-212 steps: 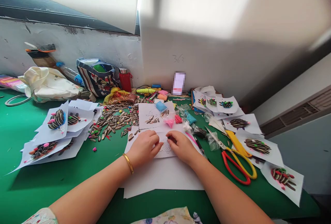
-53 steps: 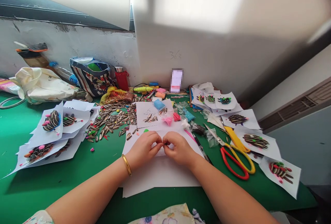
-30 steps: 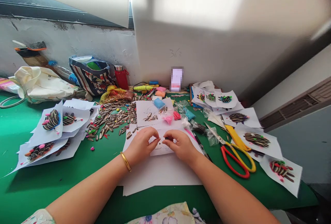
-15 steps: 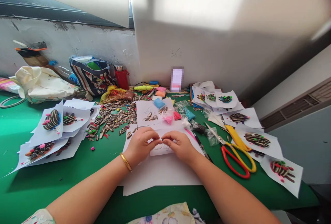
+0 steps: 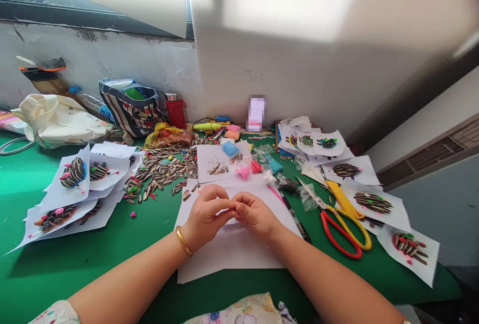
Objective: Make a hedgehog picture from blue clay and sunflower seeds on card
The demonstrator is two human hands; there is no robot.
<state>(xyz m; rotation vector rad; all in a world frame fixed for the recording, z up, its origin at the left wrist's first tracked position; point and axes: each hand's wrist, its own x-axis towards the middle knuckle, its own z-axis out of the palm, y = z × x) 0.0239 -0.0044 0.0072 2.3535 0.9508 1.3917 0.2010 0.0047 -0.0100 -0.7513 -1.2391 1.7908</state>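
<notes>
A green bench [image 5: 112,249] is stretching across the whole view. On its left part, a pile of papers [image 5: 56,202] is carrying pictures made with dark seeds. White sheets [image 5: 232,259] are lying at the middle of the bench, directly beneath both hands. Beyond them to the left, a heap of striped seeds [image 5: 170,167] is sprawling, with small coloured bits mixed in. Near the wall [image 5: 157,57], a cream bag [image 5: 56,120] is slumping close to an upright striped bag [image 5: 130,109]. At right, open scissors [image 5: 325,209] are resting beside a yellow tool [image 5: 339,197]. The left hand [image 5: 207,219] and the right hand [image 5: 258,219] are touching at the fingertips above the sheets; the fingers of each are pressing together, and I cannot tell whether anything is sitting between them. A red flask [image 5: 175,113] is standing by the striped bag. A black pen [image 5: 295,218] is lying just right of the right hand. A gold bangle [image 5: 183,241] is circling the left wrist. Smallest of all, loose seeds [image 5: 218,168] are lying on the rear sheet.
</notes>
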